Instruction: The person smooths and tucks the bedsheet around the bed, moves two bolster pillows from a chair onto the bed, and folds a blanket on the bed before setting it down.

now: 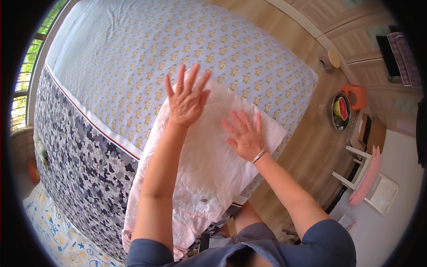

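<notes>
A pale pink, wrinkled cloth (pixel 213 155), thin and quilt-like, lies spread over the near corner of a bed. Near its bottom shows a small grey-blue printed patch. My left hand (pixel 186 104) rests flat at the cloth's far left edge, its fingers spread and pointing away from me. Farther right and a little nearer, my right hand (pixel 245 139) lies on the same cloth, palm down with fingers apart and a bracelet at the wrist. Neither hand grips anything. Beneath the cloth is a light blue sheet (pixel 178 38) with small floral sprigs.
Grey mosaic-patterned bedding (pixel 84 138) covers the left side, with a white printed cloth (pixel 58 236) below it. A barred window (pixel 29 84) stands at left. On the right are a metal bowl (pixel 334 122) holding cut watermelon, an orange stool (pixel 361 97) and a white-and-pink chair (pixel 368 178).
</notes>
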Tool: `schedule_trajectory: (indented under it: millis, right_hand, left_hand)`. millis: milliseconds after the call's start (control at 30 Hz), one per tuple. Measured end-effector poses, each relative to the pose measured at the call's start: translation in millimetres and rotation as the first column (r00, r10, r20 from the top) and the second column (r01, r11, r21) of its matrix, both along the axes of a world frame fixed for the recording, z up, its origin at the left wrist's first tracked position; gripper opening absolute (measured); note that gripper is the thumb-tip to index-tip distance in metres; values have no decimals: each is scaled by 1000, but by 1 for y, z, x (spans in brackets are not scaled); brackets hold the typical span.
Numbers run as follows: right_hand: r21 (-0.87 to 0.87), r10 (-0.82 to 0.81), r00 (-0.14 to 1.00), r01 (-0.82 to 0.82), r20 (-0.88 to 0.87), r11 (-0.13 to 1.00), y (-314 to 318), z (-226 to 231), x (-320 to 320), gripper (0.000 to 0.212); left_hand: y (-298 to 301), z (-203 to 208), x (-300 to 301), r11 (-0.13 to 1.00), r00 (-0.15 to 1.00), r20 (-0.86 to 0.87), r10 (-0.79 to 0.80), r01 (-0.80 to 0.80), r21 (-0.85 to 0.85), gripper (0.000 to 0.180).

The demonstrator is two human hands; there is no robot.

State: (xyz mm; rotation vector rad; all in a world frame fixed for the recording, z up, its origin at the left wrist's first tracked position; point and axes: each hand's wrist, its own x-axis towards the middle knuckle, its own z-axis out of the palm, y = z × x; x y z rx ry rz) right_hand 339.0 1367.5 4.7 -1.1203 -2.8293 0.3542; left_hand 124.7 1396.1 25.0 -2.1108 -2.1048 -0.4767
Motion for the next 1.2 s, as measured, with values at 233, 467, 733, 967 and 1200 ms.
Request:
schedule_trajectory:
  millis: [233,467,733,967,1200]
  right_hand:
    - [42,-255,965,258,-56,965,9,-15,5,50]
    - [73,-184,982,187,-50,980,0,-21,42,50]
    - [49,-129,991,127,25,991,-41,12,-8,48]
    - [53,146,989,-145,-22,988,-66,-14,-27,46]
    - [9,290,956,-289,-41,957,-102,10,-52,46]
  left_hand:
    - [20,-31,-24,931,973,163,161,-95,-352,46]
    - [-55,-20,2,917,993,104,-52,89,-388,44]
    - [-119,19,9,957,997,52,65,-47,-286,46]
    - [-265,-12,-55,827,897,3,443,-407,-387,42]
    - [-273,-3,-25,784,801,-37,597,-593,-185,45]
